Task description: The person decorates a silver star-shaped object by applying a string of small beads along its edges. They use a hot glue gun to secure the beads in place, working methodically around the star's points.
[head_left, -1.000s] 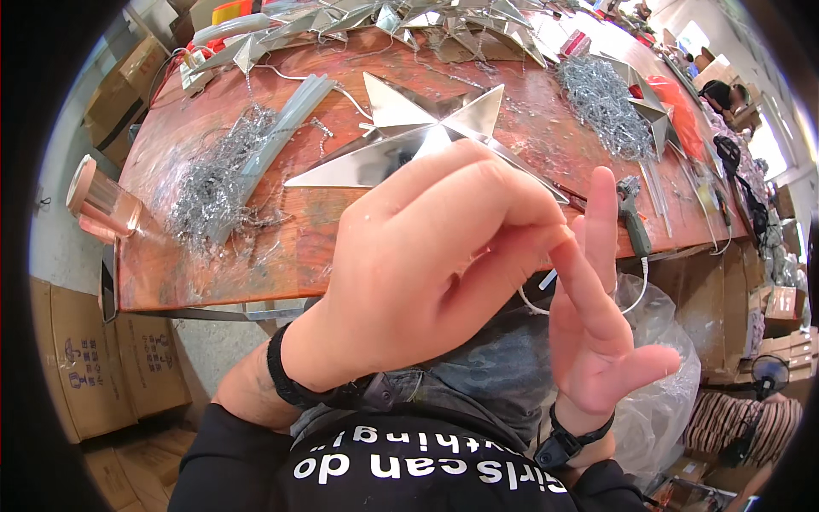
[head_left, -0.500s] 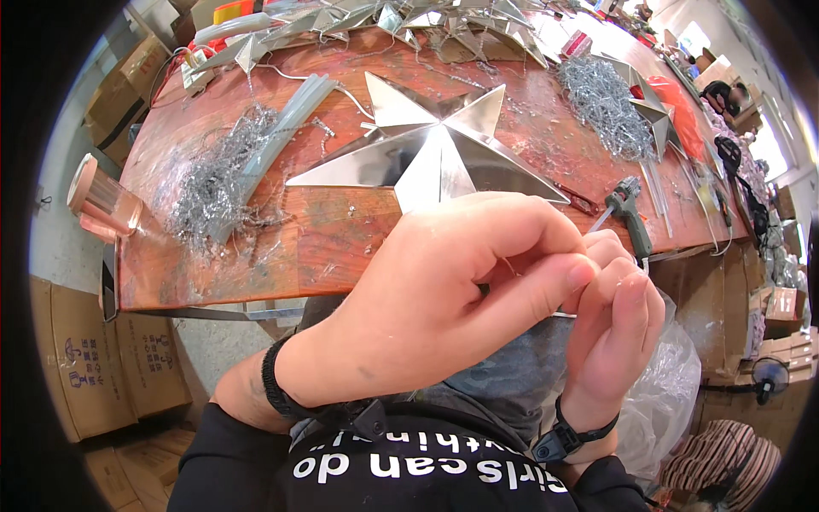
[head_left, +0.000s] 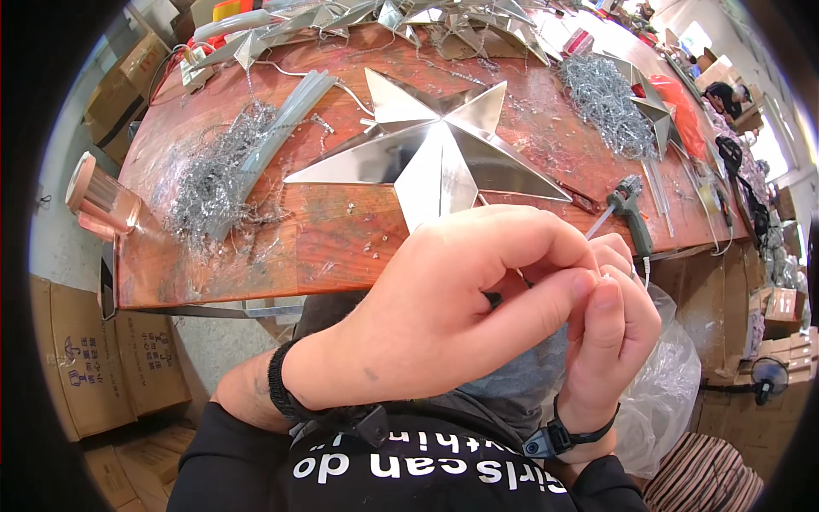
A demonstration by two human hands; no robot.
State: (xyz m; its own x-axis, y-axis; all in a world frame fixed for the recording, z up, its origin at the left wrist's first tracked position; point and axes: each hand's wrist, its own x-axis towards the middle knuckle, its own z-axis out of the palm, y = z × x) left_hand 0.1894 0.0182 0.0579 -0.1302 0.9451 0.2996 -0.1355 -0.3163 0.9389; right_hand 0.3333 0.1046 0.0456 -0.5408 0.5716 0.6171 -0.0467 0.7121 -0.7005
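My left hand [head_left: 469, 299] reaches across above the table's near edge, thumb and forefinger pinched together. Its fingertips meet those of my right hand [head_left: 614, 320], whose fingers are curled and pressed in a pinch too. A tiny pale speck shows where the fingertips touch, too small to name. Just beyond my hands lies a shiny silver five-pointed star [head_left: 439, 154], its lowest point partly covered by my left hand. A grey-green glue gun [head_left: 630, 212] rests beyond my right hand at the table's right side, with a clear glue stick by it.
Tangled silver strands [head_left: 209, 183] and translucent glue sticks [head_left: 286, 124] lie on the red-brown table [head_left: 333, 247] at left; another silver tangle [head_left: 606, 107] lies at right. A pink transparent cup [head_left: 107, 198] stands at the left edge. More silver stars [head_left: 375, 19] line the back.
My hands have shifted slightly; the right fingers have closed in nearer the left thumb and forefinger. The star and the things on the table stay in place.
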